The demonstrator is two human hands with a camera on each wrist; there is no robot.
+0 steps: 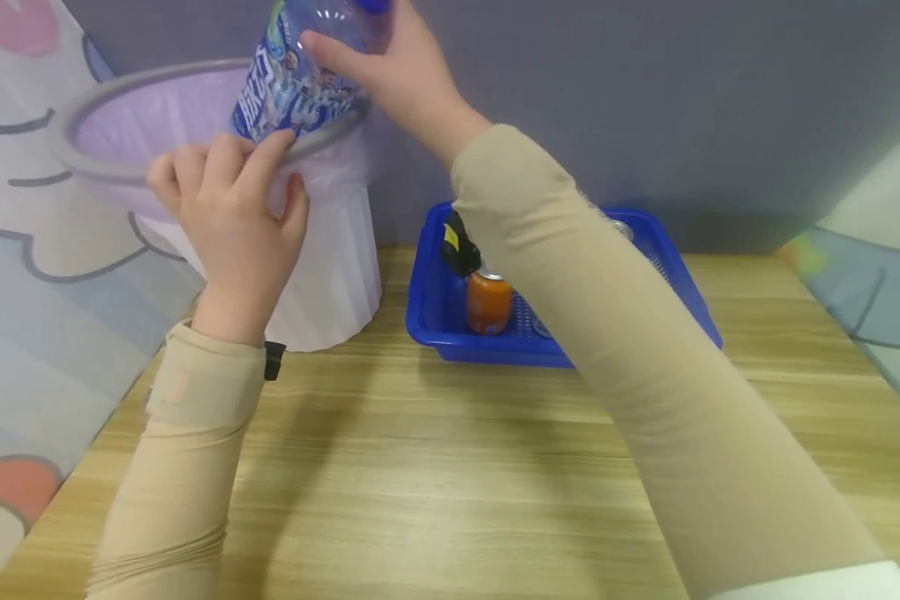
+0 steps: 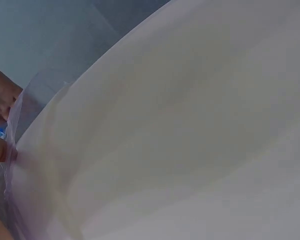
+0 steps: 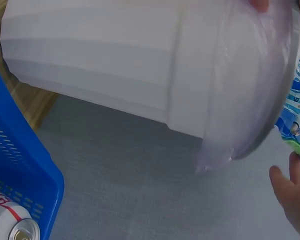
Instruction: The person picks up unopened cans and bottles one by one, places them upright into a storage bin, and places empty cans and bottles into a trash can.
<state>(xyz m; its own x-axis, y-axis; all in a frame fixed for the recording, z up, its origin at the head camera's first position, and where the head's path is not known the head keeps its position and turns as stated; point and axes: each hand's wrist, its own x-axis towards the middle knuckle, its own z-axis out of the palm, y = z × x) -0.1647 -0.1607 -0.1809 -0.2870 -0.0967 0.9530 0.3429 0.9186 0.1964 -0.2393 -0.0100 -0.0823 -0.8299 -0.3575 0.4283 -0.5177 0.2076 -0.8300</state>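
A clear plastic bottle with a blue printed label [image 1: 292, 92] and a blue cap tilts into the mouth of a white trash bin [image 1: 330, 267]. My right hand [image 1: 412, 79] grips the bottle near its upper part, thumb across the front. In the right wrist view, fingers of the right hand [image 3: 292, 192] meet the bottle [image 3: 295, 112] beside the rim. My left hand [image 1: 232, 200] holds the bin's grey rim, fingers over the edge and thumb outside. A thin purple liner bag [image 1: 157, 117] folds over that rim. The bin's wall [image 2: 165, 125] fills most of the left wrist view.
A blue plastic basket [image 1: 495, 354] stands right of the bin, partly behind my right sleeve. Inside are an orange can [image 1: 489, 304] and a white can with red lettering [image 3: 7, 212]. Beneath is a wooden tabletop [image 1: 405, 483]; a grey partition [image 1: 607, 108] rises behind.
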